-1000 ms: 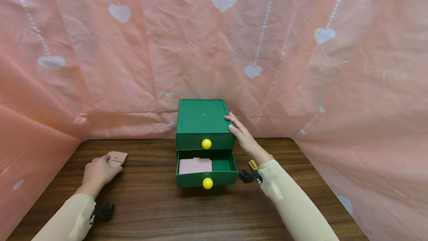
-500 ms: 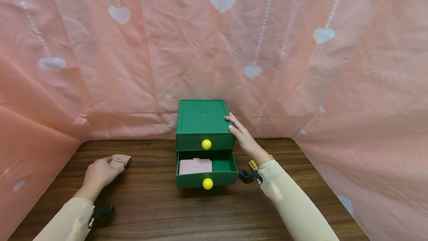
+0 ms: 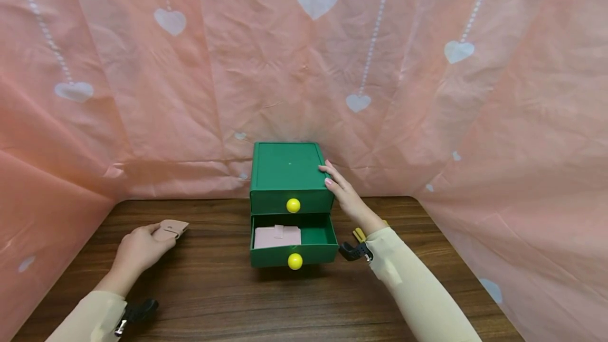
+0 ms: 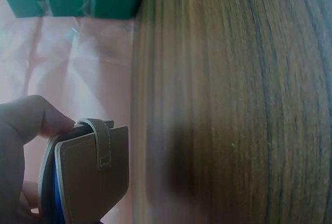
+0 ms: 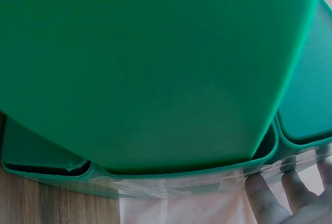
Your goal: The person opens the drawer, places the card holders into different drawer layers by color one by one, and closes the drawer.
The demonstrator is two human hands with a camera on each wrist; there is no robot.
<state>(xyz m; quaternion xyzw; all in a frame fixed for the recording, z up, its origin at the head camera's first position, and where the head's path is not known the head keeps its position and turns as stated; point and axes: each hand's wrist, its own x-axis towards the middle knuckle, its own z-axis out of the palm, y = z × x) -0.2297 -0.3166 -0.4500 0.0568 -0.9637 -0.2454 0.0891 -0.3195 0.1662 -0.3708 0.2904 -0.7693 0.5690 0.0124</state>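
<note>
In the head view, my left hand [image 3: 139, 249] pinches a small pale-pink card wallet [image 3: 172, 228] between thumb and fingers at the left of the table. The left wrist view shows this wallet's closing strap [image 4: 104, 146] and a strip of blue between its covers. My right hand [image 3: 350, 200] rests against the top right edge of a green two-drawer box [image 3: 287, 165], fingers extended. The lower drawer [image 3: 271, 257] is pulled out, and a larger pink wallet with a tab [image 3: 266, 237] lies in its left side. The upper drawer [image 3: 268, 202] is closed.
The box stands at the back middle of a dark wooden table [image 3: 214, 289]. A yellow object [image 3: 359, 234] lies to its right, partly hidden by my right forearm. Pink cloth [image 3: 204, 94] with hearts hangs behind and at both sides. Yellow knobs [image 3: 295, 261] project from the drawers.
My left hand has shifted a little to the right with the small wallet, its wrist turning slightly. My right hand, the box and the drawers stay as they were.
</note>
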